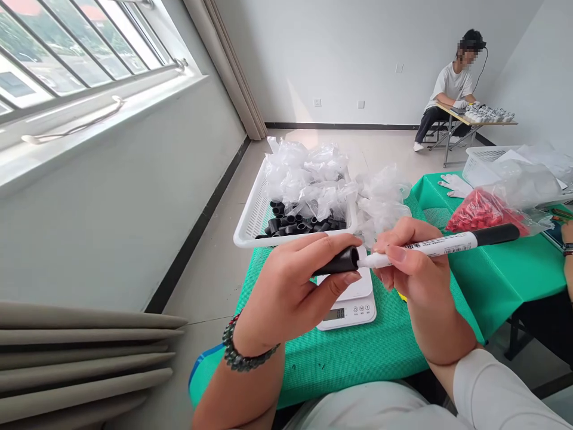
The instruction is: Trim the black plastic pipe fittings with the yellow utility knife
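Note:
My left hand [298,280] wears a dark bead bracelet and grips a black tube [342,261], its open end facing right. My right hand [414,263] is closed around a white marker [452,243] with a black end. The marker's white tip end meets the mouth of the tube; whether it touches the inside is too small to tell. Below both hands lies a white digital scale [349,316] on the green cloth [331,364], partly hidden by my left hand.
Behind the scale stands a white basket [250,209] of black fittings [299,226] and plastic bags [313,173]. A bag of red pieces [486,212] and a white glove [455,184] lie at right. A person [452,89] sits at a far table; another person's hand shows at the right edge.

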`<state>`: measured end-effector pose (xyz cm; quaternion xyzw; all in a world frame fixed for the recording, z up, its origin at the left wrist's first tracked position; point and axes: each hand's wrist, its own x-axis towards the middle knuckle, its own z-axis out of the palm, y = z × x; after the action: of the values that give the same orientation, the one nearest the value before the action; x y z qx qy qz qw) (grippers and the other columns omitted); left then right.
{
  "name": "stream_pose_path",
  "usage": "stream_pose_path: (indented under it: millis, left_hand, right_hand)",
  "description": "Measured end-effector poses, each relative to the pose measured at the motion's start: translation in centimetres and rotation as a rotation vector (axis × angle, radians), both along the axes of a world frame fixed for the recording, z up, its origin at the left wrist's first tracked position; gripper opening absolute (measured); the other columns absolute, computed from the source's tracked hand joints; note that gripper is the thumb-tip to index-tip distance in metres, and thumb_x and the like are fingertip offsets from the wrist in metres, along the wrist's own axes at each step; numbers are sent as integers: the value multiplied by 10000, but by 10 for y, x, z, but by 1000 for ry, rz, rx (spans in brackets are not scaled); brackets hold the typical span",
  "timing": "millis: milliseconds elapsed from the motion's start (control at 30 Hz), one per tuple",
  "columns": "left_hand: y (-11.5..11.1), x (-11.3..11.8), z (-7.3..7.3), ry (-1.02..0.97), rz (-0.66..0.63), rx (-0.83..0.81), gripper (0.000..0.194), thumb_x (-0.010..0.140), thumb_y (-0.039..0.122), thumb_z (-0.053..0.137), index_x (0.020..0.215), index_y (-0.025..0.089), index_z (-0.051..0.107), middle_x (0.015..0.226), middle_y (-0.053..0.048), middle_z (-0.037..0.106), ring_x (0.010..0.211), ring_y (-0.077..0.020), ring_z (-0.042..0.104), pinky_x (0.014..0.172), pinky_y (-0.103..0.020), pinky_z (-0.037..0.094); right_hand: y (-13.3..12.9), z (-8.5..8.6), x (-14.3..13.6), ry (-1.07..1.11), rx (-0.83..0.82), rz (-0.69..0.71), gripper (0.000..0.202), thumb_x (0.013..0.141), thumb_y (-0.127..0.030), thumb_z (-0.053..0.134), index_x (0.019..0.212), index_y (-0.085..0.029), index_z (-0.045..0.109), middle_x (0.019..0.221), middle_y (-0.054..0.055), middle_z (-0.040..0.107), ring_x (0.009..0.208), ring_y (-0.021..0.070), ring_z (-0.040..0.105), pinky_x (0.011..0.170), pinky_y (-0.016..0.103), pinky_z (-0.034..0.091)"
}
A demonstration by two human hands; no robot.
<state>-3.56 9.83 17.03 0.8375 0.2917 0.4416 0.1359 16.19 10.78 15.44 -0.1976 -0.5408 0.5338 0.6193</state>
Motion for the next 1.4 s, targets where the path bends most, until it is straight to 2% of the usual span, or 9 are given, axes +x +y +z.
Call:
stream_pose_path:
  millis: [133, 300, 600, 700, 800, 1067, 1167, 1267, 1400]
  left_hand:
    - [0, -1, -1, 158, 75, -91, 239, 1042, 297, 595, 1216, 200, 727, 812, -17, 730, 675, -142, 643, 634, -244, 490]
    - [1, -4, -5, 196, 271, -127, 312, 1015, 376, 641, 1252, 212, 759, 926, -38, 797, 737, -162, 704, 676, -259, 509]
    - [2, 4, -11, 187, 404, -135, 168, 893, 315, 752, 1025, 211, 760, 686, 34, 707, 551, -112, 570, 547, -237, 395]
    - [3, 8, -12, 174, 389, -93, 39, 876, 237, 732, 879, 202, 714, 653, 44, 665, 540, -98, 533, 525, -231, 361]
    - [4, 10, -14, 81, 350, -34, 26, 880, 185, 732, 889, 204, 718, 667, 45, 650, 575, -96, 543, 541, -224, 391]
    - [12, 8, -17, -144, 268, 145, 192, 871, 360, 872, 966, 220, 780, 921, -39, 707, 794, -155, 683, 702, -299, 595]
    - [12, 10, -18, -267, 136, 48, 223, 829, 239, 897, 1009, 227, 767, 1093, -68, 777, 939, -191, 759, 818, -324, 646]
    - [11, 14, -20, -394, 24, -88, 227, 833, 151, 847, 1014, 212, 725, 1076, -70, 811, 952, -206, 794, 848, -335, 660]
    - [16, 16, -26, -307, 169, -138, 168, 810, 144, 803, 905, 202, 677, 873, -20, 796, 819, -186, 773, 756, -307, 613]
  right_hand:
    - [8, 2, 3, 124, -15, 48, 168, 888, -314, 778, 761, -223, 716, 470, -57, 601, 347, 99, 483, 374, 223, 364]
    - [15, 2, 14, 107, 64, -104, 125, 880, -315, 809, 807, -232, 751, 538, -50, 619, 386, 101, 518, 405, 243, 409]
    - [7, -3, 2, -13, 51, -64, 166, 921, -387, 802, 919, -232, 746, 601, -31, 681, 461, 141, 623, 425, 261, 475]
    - [4, -3, -5, -5, 30, -19, 151, 941, -375, 788, 972, -237, 735, 647, -23, 710, 564, 171, 706, 500, 283, 545]
    - [3, -2, -8, -2, 26, -5, 149, 949, -374, 784, 993, -242, 730, 668, -24, 715, 629, 183, 740, 567, 305, 585]
    - [8, -2, -1, -24, 50, -45, 175, 945, -412, 783, 985, -249, 730, 682, -21, 705, 657, 203, 749, 608, 340, 604]
    - [10, -3, 1, -5, 46, -18, 176, 956, -420, 766, 995, -253, 725, 682, -24, 694, 653, 199, 741, 635, 354, 611]
    - [11, -3, 5, 12, 22, -28, 237, 944, -477, 764, 997, -254, 707, 662, -31, 662, 631, 199, 719, 635, 370, 618]
    - [15, 0, 7, 73, -2, -49, 204, 918, -433, 768, 1014, -270, 692, 707, -27, 678, 569, 168, 657, 486, 292, 527]
